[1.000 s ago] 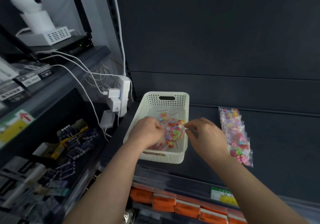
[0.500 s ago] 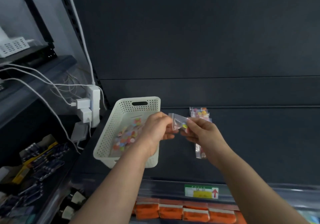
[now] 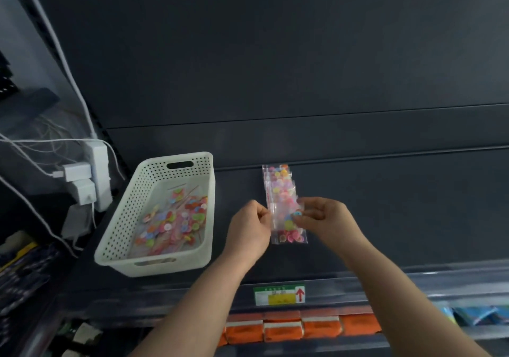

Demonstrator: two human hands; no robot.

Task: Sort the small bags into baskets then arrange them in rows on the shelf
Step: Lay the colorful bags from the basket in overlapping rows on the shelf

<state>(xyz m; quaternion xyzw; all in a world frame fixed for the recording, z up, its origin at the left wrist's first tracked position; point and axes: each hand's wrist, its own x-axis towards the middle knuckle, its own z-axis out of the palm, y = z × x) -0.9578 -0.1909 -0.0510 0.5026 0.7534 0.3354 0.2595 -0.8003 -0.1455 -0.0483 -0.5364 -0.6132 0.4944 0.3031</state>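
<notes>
Small bag point(image 3: 286, 217) of coloured buttons, clear plastic, hangs just right of the frame's centre, held between both hands. The left hand point(image 3: 252, 228) has its grip pinched on the bag's left edge, thumb and forefinger curled together. The right hand point(image 3: 326, 217) has its grip closed on the bag's right side, with its fingertips point(image 3: 298, 215) laid on the plastic near a blue button.

The small bag lies over the near end of a row of bags point(image 3: 278, 187) that runs away from the camera on the dark shelf point(image 3: 385, 219), each bag overlapping the next. The nearest bag of the row shows below the hands, with pink and red buttons inside. Whether the held bag touches the row under it is hard to tell from this angle.

Left of the hands, on the same shelf, stands a white perforated basket point(image 3: 128, 213). Loose bags point(image 3: 176, 219) of the same mixed buttons lie heaped on its floor.

At the shelf's front edge, below the hands, sits a green, yellow and white price label point(image 3: 278, 295) with a red arrow. Orange packs point(image 3: 283, 329) line the level beneath it, and blue packets point(image 3: 473, 315) show at the lower right. At the left of the frame a white power strip point(image 3: 99, 174) carries white chargers point(image 3: 77, 172), with white cables point(image 3: 68, 61) trailing up and out to the left.
</notes>
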